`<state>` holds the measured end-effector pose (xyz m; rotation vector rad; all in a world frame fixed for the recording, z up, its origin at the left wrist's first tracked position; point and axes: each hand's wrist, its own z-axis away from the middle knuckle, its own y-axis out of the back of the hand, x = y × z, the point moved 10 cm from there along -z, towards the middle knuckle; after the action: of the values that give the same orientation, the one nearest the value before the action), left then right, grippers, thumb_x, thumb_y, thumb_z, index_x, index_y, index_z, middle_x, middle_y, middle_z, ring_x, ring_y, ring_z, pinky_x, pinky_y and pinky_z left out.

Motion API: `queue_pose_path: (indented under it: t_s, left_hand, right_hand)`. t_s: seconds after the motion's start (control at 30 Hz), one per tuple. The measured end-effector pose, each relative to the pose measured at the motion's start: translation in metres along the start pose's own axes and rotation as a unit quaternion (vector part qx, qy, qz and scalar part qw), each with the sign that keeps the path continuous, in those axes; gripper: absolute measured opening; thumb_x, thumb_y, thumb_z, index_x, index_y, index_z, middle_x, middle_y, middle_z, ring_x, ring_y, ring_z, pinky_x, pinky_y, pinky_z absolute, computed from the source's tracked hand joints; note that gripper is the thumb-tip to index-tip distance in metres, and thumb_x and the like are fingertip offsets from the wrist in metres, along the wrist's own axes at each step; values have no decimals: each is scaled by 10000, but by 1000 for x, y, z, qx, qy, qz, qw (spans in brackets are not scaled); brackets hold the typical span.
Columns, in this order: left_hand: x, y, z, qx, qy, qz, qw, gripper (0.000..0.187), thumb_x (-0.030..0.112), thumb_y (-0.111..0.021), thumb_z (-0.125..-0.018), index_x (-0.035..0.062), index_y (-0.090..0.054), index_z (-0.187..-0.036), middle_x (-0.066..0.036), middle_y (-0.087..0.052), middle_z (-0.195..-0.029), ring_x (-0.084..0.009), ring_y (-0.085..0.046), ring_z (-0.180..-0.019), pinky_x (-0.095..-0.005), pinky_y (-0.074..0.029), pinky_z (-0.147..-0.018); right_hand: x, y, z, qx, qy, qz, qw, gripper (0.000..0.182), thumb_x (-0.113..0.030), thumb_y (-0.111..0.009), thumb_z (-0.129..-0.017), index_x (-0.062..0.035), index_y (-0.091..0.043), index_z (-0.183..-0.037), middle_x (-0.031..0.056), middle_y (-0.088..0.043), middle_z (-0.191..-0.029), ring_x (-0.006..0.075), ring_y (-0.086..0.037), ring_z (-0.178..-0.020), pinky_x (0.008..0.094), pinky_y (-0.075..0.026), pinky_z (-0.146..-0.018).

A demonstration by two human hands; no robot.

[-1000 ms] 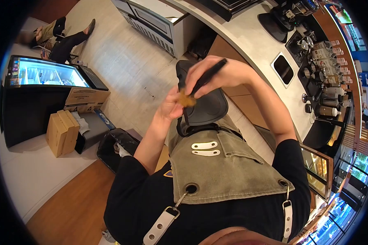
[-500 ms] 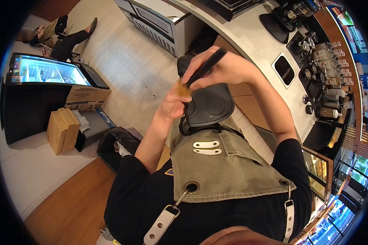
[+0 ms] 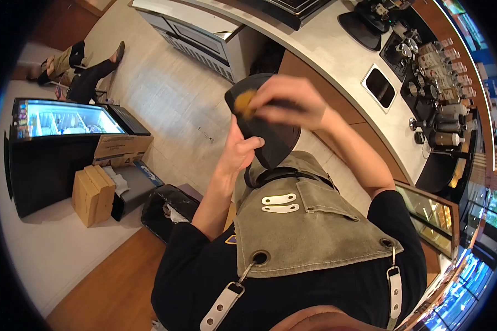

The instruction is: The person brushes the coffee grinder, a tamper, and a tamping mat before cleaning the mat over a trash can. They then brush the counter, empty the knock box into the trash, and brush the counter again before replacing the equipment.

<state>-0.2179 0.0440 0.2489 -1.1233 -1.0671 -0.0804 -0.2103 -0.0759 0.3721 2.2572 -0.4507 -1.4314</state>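
In front of the olive apron [image 3: 315,237] my left hand [image 3: 240,149] grips the near-left edge of a black rounded tray-like piece [image 3: 279,146], with the thumb lying on top of it. The piece is tilted. Above its far part, my right hand [image 3: 290,102] holds a brush [image 3: 245,102] by its dark handle. The brush's tan bristles are smeared by motion at the far-left part of the black piece. Whether they touch the surface I cannot tell.
A counter [image 3: 337,60] with an inset sink [image 3: 379,88] curves along the right. At left stand a lit display case [image 3: 66,118], cardboard boxes [image 3: 94,196] and a black-lined bin [image 3: 171,209]. A seated person [image 3: 88,80] is at the far left.
The black piece has been raised and tilted, with my left thumb now on it. My right hand has turned, and the bristles have moved away from my left fingers to over the piece's far-left part.
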Motion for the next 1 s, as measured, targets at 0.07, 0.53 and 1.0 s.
queue_pose_path:
  t_s: [0.07,0.53,1.0]
  left_hand:
    - [14,-10,7,31,-2,10,999,941,-173,-520,-714,56,-216,-1574,-127,-468,-1426,-228,-520,-1318,-373,-467,-1094]
    - [27,-12,5,28,-38,-29,998,802,-208,-493,-735,5,-330,-1491,-130,-545,-1362,-233,-580,-1248,-376,-504,-1041]
    - [37,7,-6,40,-33,-68,996,917,-168,-484,-687,71,-289,-1550,-127,-503,-1411,-264,-528,-1315,-413,-442,-1108]
  right_hand:
    - [49,46,8,113,-105,22,988,180,-60,-789,-879,-57,-748,-1054,86,-734,-991,198,-707,-909,325,-565,-775]
    - [26,56,9,141,-69,-12,987,178,-60,-783,-870,-70,-750,-1045,85,-745,-993,193,-715,-944,328,-561,-817]
    - [57,45,31,130,-106,-69,983,188,-89,-787,-873,-27,-758,-1048,91,-761,-999,229,-721,-894,335,-569,-798]
